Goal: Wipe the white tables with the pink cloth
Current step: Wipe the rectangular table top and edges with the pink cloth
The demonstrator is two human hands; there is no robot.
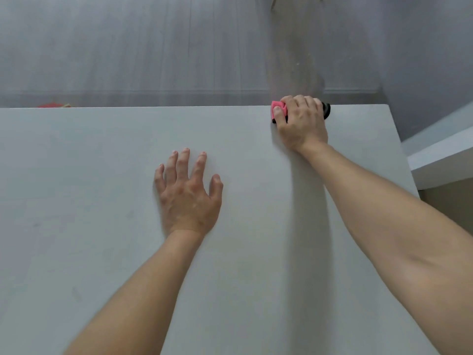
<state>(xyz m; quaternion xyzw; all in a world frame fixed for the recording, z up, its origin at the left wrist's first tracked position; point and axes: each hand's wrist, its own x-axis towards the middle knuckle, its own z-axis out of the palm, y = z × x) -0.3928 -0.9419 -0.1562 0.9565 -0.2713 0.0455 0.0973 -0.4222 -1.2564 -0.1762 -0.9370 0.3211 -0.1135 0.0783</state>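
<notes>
Two hands on the white desk (102,226): the right hand (302,121) bunches the soft, light pink cloth (277,106) at the far edge; the left hand (188,193) lies flat, fingers spread, holding nothing.

Plain matte white across the table (102,201), faintly greyish in shade. Bright pink on the cloth (277,108) at the table's far edge, a black piece (327,110) just beside it. Pale grey floor (128,47) beyond the table, streaked with long plank lines. Blurred red thing (51,105) past the table's far-left edge.
</notes>
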